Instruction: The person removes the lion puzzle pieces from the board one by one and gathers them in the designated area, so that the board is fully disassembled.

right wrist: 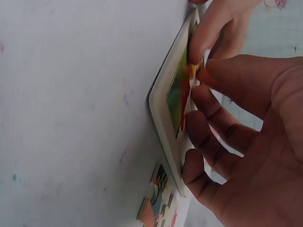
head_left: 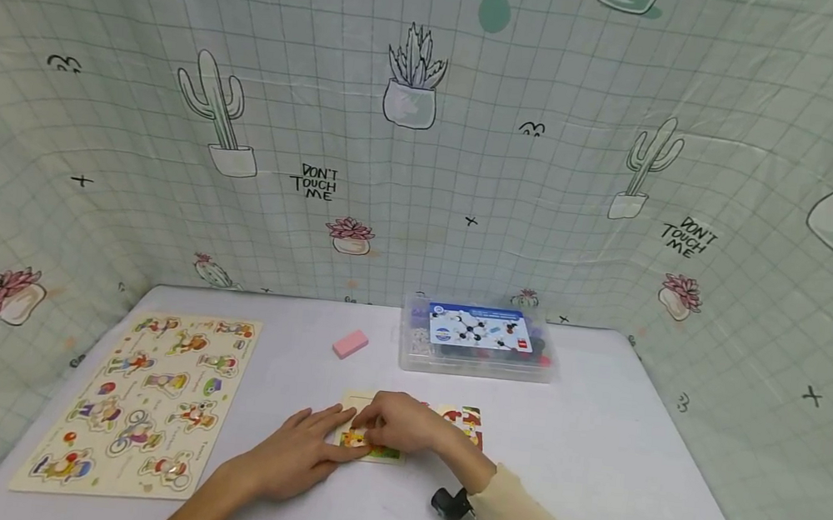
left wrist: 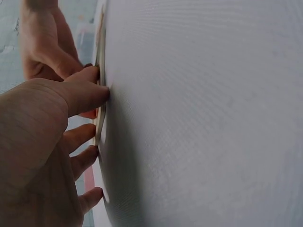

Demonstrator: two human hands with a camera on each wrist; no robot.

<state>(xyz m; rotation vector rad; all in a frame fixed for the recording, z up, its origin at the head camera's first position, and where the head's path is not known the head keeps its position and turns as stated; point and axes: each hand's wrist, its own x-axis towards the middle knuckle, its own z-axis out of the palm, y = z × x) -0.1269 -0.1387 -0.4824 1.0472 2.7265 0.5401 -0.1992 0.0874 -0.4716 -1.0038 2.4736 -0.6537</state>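
A small jigsaw board [head_left: 360,399] with a pale frame and a bright picture lies near the table's front, between both hands. My left hand [head_left: 295,456] rests along its left side, fingers spread and fairly straight, thumb reaching over the lower edge. Over the board, my right hand [head_left: 404,422] points its bent fingers down, thumb and index finger together at an orange-yellow puzzle piece [right wrist: 194,71] in the picture area. The right fingers cover much of the board in the head view. Loose puzzle pieces [head_left: 472,417] lie just right of the board, partly behind the right wrist.
A large wooden peg puzzle [head_left: 154,406] with clown figures fills the table's left side. Farther back lie a pink eraser [head_left: 351,344] and a clear plastic case [head_left: 477,366] with a molecule label. A black device [head_left: 451,504] sits by the right sleeve.
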